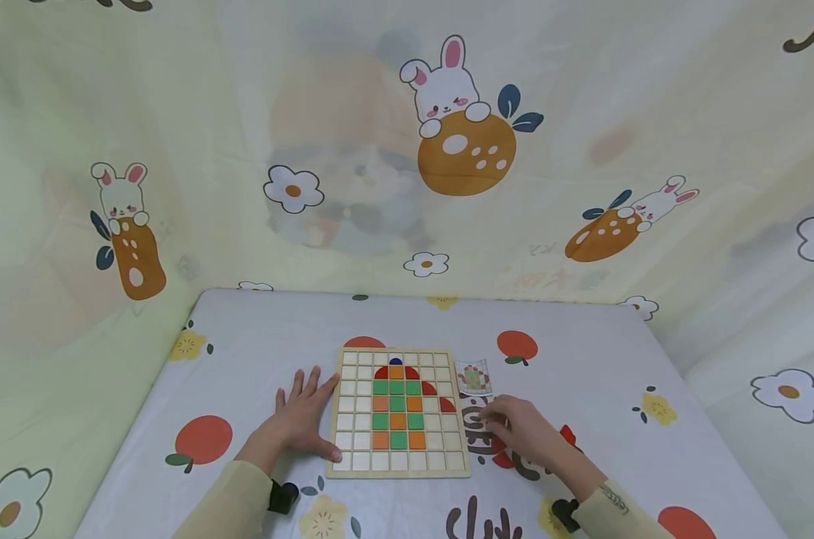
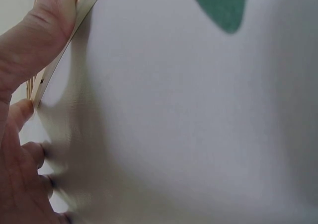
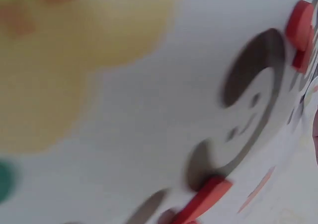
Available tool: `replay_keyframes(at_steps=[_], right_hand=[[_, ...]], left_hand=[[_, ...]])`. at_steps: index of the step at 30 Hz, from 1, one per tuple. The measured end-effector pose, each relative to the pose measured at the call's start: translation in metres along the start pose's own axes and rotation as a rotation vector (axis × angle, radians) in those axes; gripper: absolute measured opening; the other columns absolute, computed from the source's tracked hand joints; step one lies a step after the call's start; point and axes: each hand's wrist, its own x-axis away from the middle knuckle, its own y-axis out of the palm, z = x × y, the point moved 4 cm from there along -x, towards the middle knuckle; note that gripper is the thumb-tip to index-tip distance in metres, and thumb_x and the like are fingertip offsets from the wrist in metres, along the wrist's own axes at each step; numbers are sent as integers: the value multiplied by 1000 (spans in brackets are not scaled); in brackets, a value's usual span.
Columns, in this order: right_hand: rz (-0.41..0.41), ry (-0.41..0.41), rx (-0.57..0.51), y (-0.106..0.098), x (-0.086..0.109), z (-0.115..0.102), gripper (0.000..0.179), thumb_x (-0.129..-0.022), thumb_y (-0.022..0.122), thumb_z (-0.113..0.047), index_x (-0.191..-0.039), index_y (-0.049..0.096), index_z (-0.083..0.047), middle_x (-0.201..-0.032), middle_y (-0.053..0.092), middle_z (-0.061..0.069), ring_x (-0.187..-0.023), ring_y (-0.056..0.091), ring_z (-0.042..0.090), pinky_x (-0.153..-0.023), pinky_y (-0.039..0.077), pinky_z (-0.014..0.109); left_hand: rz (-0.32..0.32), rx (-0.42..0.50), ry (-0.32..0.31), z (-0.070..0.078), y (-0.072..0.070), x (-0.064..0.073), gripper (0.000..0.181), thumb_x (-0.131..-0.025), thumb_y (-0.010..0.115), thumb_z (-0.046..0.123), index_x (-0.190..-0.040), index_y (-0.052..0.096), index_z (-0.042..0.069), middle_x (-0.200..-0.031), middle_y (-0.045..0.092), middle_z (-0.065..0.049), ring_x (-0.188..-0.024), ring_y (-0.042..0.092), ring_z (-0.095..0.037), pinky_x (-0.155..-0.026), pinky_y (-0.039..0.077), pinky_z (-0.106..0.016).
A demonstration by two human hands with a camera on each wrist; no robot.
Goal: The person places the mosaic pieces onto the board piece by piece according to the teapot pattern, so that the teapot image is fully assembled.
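Observation:
A wooden grid board [image 1: 353, 462] with white cells lies on the table. Green and orange square pieces [image 1: 396, 404] fill its middle columns. Red rounded pieces [image 1: 447, 405] sit near the top and step down the right side, and a blue piece [image 1: 396, 361] tops the figure. My left hand [image 1: 301, 423] spreads its fingers along the board's left edge, its thumb [image 2: 52, 23] against the rim. Right of the board, my right hand [image 1: 523, 430] hovers low with bent fingers; whether anything is between the fingertips is hidden. Red blocks [image 3: 203, 201] lie near it.
A small printed card [image 1: 473, 377] showing a coloured figure lies against the board's upper right edge. Another red piece [image 1: 568, 434] lies beyond my right wrist. The patterned tablecloth [image 1: 259, 367] meets curtains behind and at both sides.

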Motion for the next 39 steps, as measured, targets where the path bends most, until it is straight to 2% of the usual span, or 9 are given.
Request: replay_keyframes(at_steps=[3,10,18,25,31,39], right_hand=[[-11,1,-23,-1,10,7,13,-91,74,-3,-101,77,-11,-89,66,-5,-75,53,9,-63,49,20],[-36,96,-80,1,30,24,11,-88,78,-7,-95,77,-15,-90,68,-6,-79,57,10,-69,53,19],[-71,43,-83,2,41,34,12,-87,79,-11,-97,78,-18,-87,65,-9,-74,53,5,-66,49,18],[-103,-5,-93,5,45,39,21,-84,83,-13,-104,78,-20,-91,65,-9,-77,52,4,-67,48,18],[-105,1,-97,7,45,40,25,-86,81,-12,-109,78,-20,-91,64,-10,-79,53,5,-69,49,18],[-106,10,-86,7,46,40,21,-85,83,-18,-105,77,-21,-90,63,-9,-80,52,6,-68,48,18]], left_hand=[[2,3,2,1,-1,1,130,-58,98,46,-162,28,14,-171,10,-25,-156,-1,-52,-119,3,-78],[4,5,6,1,-1,1,130,-57,98,46,-162,29,14,-171,11,-25,-156,0,-53,-118,4,-78],[9,-6,3,0,1,0,130,-57,98,47,-162,29,14,-170,11,-25,-156,0,-53,-118,4,-78],[3,-7,1,0,1,0,129,-58,98,46,-162,28,14,-171,10,-24,-156,-1,-52,-118,4,-78],[-4,-15,-7,0,2,-1,129,-59,97,47,-163,27,15,-171,10,-23,-157,-1,-51,-119,4,-77],[-1,-18,2,-1,2,-1,130,-58,97,48,-162,28,14,-171,10,-24,-156,0,-52,-118,5,-78]])
